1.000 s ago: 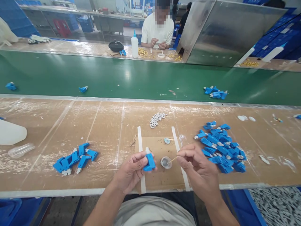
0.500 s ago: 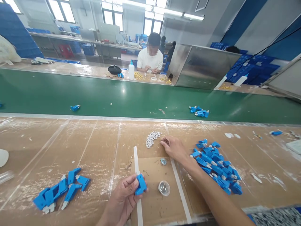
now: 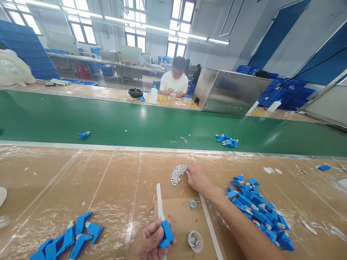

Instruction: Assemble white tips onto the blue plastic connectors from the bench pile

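Observation:
My left hand (image 3: 148, 242) grips a blue plastic part (image 3: 166, 234) with a pale tip, held upright between thumb and fingers over the cardboard sheet. My right hand (image 3: 200, 177) reaches forward, its fingers closed together at the right edge of a curved cluster of small white pieces (image 3: 177, 175). Whatever lies between those fingertips is too small to make out. Below the right wrist sits a small clear round cup (image 3: 195, 241). Near it lies a bluish crumpled bit with a thin stick (image 3: 193, 204).
A heap of blue parts (image 3: 257, 206) lies right of my forearm, and several more blue parts (image 3: 69, 236) lie at left. Beyond the table runs a green conveyor belt (image 3: 130, 124) carrying a few blue parts. A person (image 3: 173, 81) works opposite, beside a white bottle (image 3: 154, 94).
The head view has tipped upward, so the table sits lower in the picture. My right fingertips have come closer to the white pieces. My left hand keeps hold of the blue part.

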A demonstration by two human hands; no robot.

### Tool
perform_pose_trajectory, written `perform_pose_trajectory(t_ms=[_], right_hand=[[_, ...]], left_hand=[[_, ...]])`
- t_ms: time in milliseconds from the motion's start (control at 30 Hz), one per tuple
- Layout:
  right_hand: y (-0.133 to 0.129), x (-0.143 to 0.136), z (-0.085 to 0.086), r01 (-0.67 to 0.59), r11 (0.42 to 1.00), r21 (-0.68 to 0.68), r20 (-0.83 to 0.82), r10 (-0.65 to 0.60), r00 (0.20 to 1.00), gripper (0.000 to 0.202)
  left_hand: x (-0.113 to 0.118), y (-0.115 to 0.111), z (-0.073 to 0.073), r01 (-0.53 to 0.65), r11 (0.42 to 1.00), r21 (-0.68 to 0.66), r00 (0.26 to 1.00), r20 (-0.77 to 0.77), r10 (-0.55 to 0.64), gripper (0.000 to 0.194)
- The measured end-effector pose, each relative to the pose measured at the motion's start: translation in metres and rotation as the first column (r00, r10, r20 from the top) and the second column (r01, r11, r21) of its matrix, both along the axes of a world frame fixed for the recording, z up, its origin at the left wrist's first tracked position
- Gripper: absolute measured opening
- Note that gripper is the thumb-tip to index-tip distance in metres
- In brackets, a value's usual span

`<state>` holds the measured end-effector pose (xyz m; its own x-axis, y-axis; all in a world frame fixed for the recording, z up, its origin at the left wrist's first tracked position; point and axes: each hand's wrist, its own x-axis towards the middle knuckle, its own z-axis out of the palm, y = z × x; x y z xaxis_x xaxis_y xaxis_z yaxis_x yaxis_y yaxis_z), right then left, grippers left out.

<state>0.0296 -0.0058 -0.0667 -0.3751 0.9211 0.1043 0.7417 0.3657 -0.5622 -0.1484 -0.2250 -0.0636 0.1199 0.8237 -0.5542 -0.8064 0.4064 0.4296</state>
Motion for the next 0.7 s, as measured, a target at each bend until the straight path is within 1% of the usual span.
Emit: perform_pose_trajectory(t_ms=[100, 167, 233, 300, 367, 433, 500, 533, 567, 700], right_hand=[[-0.005, 0.000, 0.010, 0.005, 0.995, -0.102, -0.127, -0.018, 0.992, 0.010], [-0.015, 0.004, 0.022, -0.039, 0.977, -0.211, -0.241, -0.013, 0.971, 0.014], [-0.032, 0.010, 0.036, -0.114, 0.940, -0.321, -0.364, -0.012, 0.931, 0.019], [-0.056, 0.017, 0.050, -0.181, 0.902, -0.393, -0.472, -0.029, 0.881, 0.026], [-0.083, 0.022, 0.065, -0.223, 0.870, -0.440, -0.560, -0.072, 0.825, 0.031], [-0.109, 0.026, 0.076, -0.286, 0.820, -0.496, -0.670, -0.152, 0.727, 0.031], [-0.132, 0.028, 0.084, -0.347, 0.776, -0.526, -0.740, -0.218, 0.636, 0.030], [-0.141, 0.029, 0.086, -0.362, 0.769, -0.527, -0.758, -0.234, 0.609, 0.029], [-0.149, 0.028, 0.088, -0.358, 0.774, -0.522, -0.764, -0.238, 0.599, 0.028], [-0.170, 0.026, 0.086, -0.284, 0.815, -0.504, -0.762, -0.266, 0.590, 0.030]], left_hand=[[-0.002, 0.001, 0.001, 0.011, 1.000, 0.013, 1.000, 0.001, -0.011, 0.031], [0.000, 0.003, 0.003, 0.029, 0.999, 0.038, 1.000, -0.013, -0.028, 0.032], [0.005, 0.005, 0.008, 0.039, 0.996, 0.079, 0.998, -0.042, -0.036, 0.032], [0.013, 0.008, 0.016, 0.035, 0.990, 0.137, 0.997, -0.076, -0.025, 0.031], [0.021, 0.010, 0.027, 0.039, 0.978, 0.204, 0.994, -0.109, -0.017, 0.029], [0.029, 0.013, 0.038, 0.070, 0.960, 0.272, 0.989, -0.143, -0.032, 0.027], [0.035, 0.015, 0.047, 0.110, 0.940, 0.324, 0.984, -0.167, -0.057, 0.025], [0.038, 0.015, 0.051, 0.126, 0.932, 0.341, 0.982, -0.176, -0.069, 0.025], [0.040, 0.014, 0.053, 0.137, 0.927, 0.350, 0.980, -0.184, -0.075, 0.025], [0.048, 0.010, 0.056, 0.144, 0.929, 0.341, 0.977, -0.196, -0.080, 0.026]])
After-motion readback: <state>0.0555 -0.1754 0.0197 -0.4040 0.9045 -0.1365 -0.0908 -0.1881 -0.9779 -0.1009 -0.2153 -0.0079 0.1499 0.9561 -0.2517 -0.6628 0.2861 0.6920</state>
